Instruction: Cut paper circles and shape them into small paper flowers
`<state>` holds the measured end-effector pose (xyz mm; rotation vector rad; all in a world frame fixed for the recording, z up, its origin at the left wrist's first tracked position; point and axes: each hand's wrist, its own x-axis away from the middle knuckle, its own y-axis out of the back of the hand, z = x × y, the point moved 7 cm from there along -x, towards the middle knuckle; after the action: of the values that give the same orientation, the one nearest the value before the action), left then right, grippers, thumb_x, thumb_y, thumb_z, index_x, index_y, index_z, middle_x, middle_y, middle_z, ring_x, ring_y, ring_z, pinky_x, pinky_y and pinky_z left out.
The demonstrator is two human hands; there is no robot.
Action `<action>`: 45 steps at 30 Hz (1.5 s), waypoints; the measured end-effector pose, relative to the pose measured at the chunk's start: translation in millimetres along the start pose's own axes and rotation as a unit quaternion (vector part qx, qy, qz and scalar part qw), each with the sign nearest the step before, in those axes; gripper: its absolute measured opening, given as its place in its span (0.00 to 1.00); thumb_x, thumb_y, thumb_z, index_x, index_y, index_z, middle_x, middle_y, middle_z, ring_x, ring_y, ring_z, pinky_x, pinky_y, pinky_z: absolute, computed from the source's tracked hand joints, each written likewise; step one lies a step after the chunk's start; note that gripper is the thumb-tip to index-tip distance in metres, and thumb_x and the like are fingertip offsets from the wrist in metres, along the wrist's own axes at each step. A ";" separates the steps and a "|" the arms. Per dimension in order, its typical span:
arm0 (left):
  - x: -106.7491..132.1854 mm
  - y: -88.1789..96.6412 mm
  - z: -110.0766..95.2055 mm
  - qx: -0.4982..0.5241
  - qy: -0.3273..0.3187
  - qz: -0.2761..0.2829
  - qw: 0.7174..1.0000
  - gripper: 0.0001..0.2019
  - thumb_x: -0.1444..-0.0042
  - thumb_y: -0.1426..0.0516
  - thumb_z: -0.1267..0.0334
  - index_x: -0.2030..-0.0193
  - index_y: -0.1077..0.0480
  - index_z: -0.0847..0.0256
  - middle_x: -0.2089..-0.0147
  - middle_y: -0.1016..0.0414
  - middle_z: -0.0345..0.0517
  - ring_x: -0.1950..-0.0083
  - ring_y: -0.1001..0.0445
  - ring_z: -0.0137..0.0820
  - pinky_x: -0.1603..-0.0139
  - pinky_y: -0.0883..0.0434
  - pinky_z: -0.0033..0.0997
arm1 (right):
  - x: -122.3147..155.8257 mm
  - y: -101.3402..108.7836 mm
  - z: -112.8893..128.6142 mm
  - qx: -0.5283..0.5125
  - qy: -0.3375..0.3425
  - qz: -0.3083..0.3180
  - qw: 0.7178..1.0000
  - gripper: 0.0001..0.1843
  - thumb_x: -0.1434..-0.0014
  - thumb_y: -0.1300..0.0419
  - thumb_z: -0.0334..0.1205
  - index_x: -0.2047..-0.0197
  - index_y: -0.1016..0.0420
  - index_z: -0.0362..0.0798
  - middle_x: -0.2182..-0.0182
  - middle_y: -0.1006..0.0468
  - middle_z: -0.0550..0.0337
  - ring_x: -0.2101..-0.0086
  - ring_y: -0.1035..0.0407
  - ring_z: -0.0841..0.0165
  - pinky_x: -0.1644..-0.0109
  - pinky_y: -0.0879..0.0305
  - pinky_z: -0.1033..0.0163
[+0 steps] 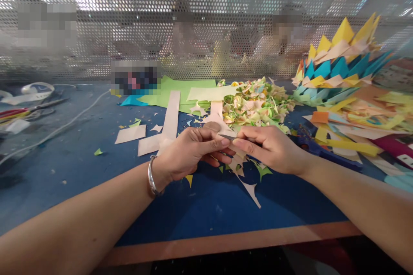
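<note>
My left hand (189, 152), with a silver bangle on the wrist, and my right hand (269, 148) meet over the blue table (200, 202). Both pinch a small pale pink paper piece (226, 134) between thumb and fingers. The piece is folded and partly hidden by the fingers. Pointed paper scraps (248, 187) lie right below the hands. A long pink paper strip (171, 116) lies just behind my left hand.
A heap of small folded paper flowers (254, 103) sits behind the hands. Stacked coloured paper and folded triangles (342, 64) fill the right side. Green sheets (180, 90) lie at the back. Scissors (19, 114) and a white cable (64, 126) lie left. A perforated metal screen (206, 21) closes the far edge.
</note>
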<state>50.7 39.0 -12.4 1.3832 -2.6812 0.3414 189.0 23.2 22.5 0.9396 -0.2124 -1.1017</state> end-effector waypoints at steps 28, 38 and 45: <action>-2.2 -2.1 1.3 0.023 0.009 0.020 0.999 0.05 0.43 0.39 0.68 0.69 0.25 0.66 0.70 0.19 0.46 0.72 0.22 0.24 0.76 0.30 0.19 | -0.9 -0.4 2.1 0.004 0.015 0.000 1.000 0.19 0.34 0.47 0.49 0.72 0.32 0.47 0.79 0.38 0.66 0.78 0.45 0.75 0.75 0.49 0.67; 4.9 23.3 -25.5 -0.072 -0.060 -0.123 0.988 0.07 0.45 0.43 0.65 0.74 0.34 0.61 0.78 0.29 0.38 0.80 0.32 0.23 0.78 0.35 0.24 | -1.4 10.4 -3.8 0.008 -0.019 -0.048 0.999 0.22 0.35 0.47 0.55 0.73 0.34 0.48 0.80 0.41 0.65 0.78 0.46 0.74 0.75 0.50 0.66; 14.0 63.5 -64.7 -0.598 -0.082 -0.243 0.759 0.08 0.49 0.46 0.65 0.77 0.38 0.59 0.78 0.33 0.42 0.76 0.36 0.30 0.76 0.45 0.30 | -2.6 13.5 -9.5 0.062 -0.012 -0.047 0.997 0.21 0.36 0.47 0.56 0.71 0.35 0.48 0.80 0.40 0.66 0.79 0.46 0.74 0.75 0.50 0.66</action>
<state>-9.8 79.5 43.5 1.4492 -1.7016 -1.3286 202.3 32.2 27.4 1.0563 -0.2609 -1.1965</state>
